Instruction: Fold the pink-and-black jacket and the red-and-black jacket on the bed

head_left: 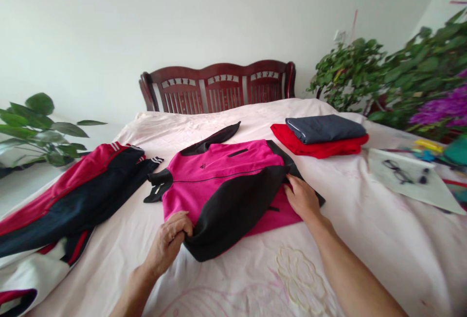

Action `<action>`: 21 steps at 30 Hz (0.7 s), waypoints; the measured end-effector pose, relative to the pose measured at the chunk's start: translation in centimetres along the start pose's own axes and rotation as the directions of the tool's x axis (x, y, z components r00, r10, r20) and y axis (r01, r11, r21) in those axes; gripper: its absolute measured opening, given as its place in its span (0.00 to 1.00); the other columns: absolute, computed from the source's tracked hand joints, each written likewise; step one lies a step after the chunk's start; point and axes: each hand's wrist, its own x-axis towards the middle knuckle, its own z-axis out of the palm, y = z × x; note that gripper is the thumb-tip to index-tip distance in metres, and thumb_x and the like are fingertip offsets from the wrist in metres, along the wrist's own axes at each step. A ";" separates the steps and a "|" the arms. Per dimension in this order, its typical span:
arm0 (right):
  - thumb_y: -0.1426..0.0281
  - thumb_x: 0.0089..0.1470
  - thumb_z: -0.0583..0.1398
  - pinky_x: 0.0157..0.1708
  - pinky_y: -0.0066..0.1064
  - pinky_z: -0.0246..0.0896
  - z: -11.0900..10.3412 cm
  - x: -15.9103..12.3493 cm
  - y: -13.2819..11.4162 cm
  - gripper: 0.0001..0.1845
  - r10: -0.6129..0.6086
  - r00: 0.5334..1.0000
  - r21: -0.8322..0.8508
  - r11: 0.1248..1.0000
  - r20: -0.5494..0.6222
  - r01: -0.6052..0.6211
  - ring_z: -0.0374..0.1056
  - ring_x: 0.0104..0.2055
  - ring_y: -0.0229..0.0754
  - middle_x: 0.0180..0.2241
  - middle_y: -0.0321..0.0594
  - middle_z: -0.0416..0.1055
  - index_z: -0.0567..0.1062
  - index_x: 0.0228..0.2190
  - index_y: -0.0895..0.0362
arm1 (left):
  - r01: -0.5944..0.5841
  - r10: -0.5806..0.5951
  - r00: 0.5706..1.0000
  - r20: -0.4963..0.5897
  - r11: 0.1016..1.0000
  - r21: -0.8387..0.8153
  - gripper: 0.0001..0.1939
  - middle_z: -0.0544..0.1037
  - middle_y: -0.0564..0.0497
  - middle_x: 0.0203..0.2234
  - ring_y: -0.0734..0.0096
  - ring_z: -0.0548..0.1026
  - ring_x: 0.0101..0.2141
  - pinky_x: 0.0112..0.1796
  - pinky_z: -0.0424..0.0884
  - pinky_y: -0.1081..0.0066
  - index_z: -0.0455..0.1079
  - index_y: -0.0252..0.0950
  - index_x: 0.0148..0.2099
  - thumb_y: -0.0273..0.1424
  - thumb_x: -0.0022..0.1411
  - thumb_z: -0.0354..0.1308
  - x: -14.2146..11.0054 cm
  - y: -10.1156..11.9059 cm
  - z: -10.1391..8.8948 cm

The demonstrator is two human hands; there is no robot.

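A pink and black jacket [222, 171] lies spread on the pale pink bedsheet [365, 239] in the middle of the bed. One black sleeve is folded across its front. My left hand [170, 241] is closed, pinching the end of that black sleeve at the jacket's near left corner. At the jacket's right edge, my right hand [302, 198] rests on the fabric and grips it where the sleeve meets the body.
A red, black and white tracksuit [62, 205] lies crumpled at the left. Folded red [321, 148] and grey garments [324, 128] are stacked at the back right. Glasses [397, 171] lie on a paper at the right. Potted plants flank the bed; a wooden headboard [219, 86] stands behind.
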 end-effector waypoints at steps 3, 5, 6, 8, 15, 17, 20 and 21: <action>0.65 0.64 0.45 0.57 0.42 0.60 -0.3 0.1 -0.2 0.26 0.010 0.999 0.083 0.997 -0.050 -0.006 0.68 0.55 0.51 0.53 0.52 0.72 0.67 0.58 0.63 | 0.071 -0.073 0.989 0.128 0.997 0.024 0.10 0.71 0.52 0.24 0.68 0.70 0.30 0.36 0.66 0.67 0.64 0.39 0.26 0.22 0.53 0.44 0.0 -0.2 0.3; 0.63 0.65 0.45 0.58 0.42 0.59 -0.4 0.1 -0.4 0.28 -0.007 0.996 0.152 0.988 -0.093 0.021 0.67 0.57 0.50 0.56 0.52 0.70 0.64 0.60 0.64 | 0.056 -0.064 0.974 0.216 0.997 0.043 0.10 0.72 0.52 0.24 0.69 0.70 0.30 0.35 0.65 0.69 0.64 0.39 0.25 0.21 0.50 0.44 0.2 0.0 0.8; 0.62 0.65 0.45 0.58 0.42 0.59 -0.4 0.1 -0.6 0.29 -0.018 0.994 0.179 0.983 -0.109 0.038 0.66 0.57 0.49 0.57 0.52 0.69 0.62 0.61 0.64 | 0.040 -0.051 0.968 0.248 0.998 0.050 0.11 0.72 0.52 0.24 0.69 0.70 0.31 0.36 0.64 0.69 0.65 0.39 0.25 0.21 0.50 0.45 0.3 0.1 1.0; 0.59 0.64 0.47 0.59 0.43 0.58 -0.4 0.1 -0.8 0.31 -0.060 0.992 0.203 0.976 -0.114 0.082 0.66 0.57 0.49 0.58 0.51 0.68 0.62 0.62 0.63 | 0.032 -0.048 0.958 0.284 0.998 0.061 0.11 0.73 0.52 0.25 0.69 0.70 0.31 0.37 0.64 0.70 0.66 0.39 0.25 0.21 0.51 0.45 0.4 0.5 1.3; 0.55 0.65 0.45 0.47 0.34 0.63 -1.4 -0.3 -1.5 0.28 -0.141 0.990 0.378 0.915 -0.018 0.137 0.72 0.41 0.44 0.33 0.41 0.78 0.76 0.26 0.52 | 0.128 -0.147 0.909 0.391 0.989 0.075 0.11 0.72 0.54 0.24 0.72 0.70 0.29 0.35 0.63 0.73 0.66 0.39 0.25 0.23 0.53 0.46 1.2 1.6 0.7; 0.52 0.65 0.43 0.40 0.33 0.63 -2.2 -0.2 -1.6 0.31 -0.030 1.000 0.397 0.918 0.009 0.024 0.72 0.34 0.44 0.27 0.40 0.76 0.72 0.20 0.52 | 0.188 -0.179 0.881 0.437 0.982 0.023 0.12 0.72 0.55 0.23 0.73 0.71 0.28 0.33 0.64 0.74 0.66 0.39 0.26 0.24 0.57 0.45 1.8 1.8 0.1; 0.49 0.63 0.42 0.33 0.35 0.60 -4.0 0.7 -1.1 0.33 0.216 0.970 0.250 0.939 0.108 -0.237 0.71 0.29 0.46 0.22 0.40 0.74 0.70 0.18 0.51 | 0.264 -0.228 0.879 0.419 0.964 -0.031 0.17 0.73 0.55 0.24 0.72 0.72 0.27 0.33 0.66 0.74 0.69 0.39 0.30 0.32 0.67 0.41 3.5 0.7 -1.4; 0.49 0.62 0.41 0.32 0.36 0.60 -4.7 1.2 -0.7 0.33 0.284 0.947 0.167 0.937 0.152 -0.308 0.71 0.29 0.47 0.23 0.41 0.74 0.72 0.18 0.51 | 0.280 -0.257 0.895 0.366 0.960 -0.010 0.18 0.74 0.55 0.25 0.72 0.72 0.27 0.33 0.66 0.74 0.69 0.39 0.32 0.35 0.68 0.40 4.2 -0.2 -2.0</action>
